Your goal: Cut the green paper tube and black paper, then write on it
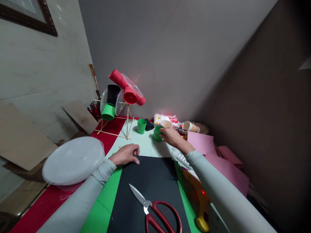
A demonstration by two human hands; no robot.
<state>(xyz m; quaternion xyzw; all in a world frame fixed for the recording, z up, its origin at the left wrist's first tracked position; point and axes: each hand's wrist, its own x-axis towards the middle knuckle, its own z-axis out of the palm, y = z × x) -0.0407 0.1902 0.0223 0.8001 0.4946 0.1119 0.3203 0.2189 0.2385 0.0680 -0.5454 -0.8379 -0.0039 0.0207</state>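
At the far left of the worktop [145, 147] lies one stack of clear plastic lids [73, 160]. Behind it stands one stick frame [116, 127] carrying a black cup, a green cup and two red tubes. My left hand [126, 154] lies knuckles-up on the top edge of the black sheet [148, 191], fingers curled loosely and gripping nothing, pinning the paper flat. One pair of red-handled scissors [155, 212] rests open on that sheet, near me. Further right, my right hand [171, 135] closes on the green cup [157, 134], just beside a second green cup [141, 126] standing free. I'd judge it best to pinch the rim lightly, since thin cups buckle, and to keep the left hand pressing down. Two paper cups [190, 126] lie beyond; pink sheets [206, 145] spread at the right.
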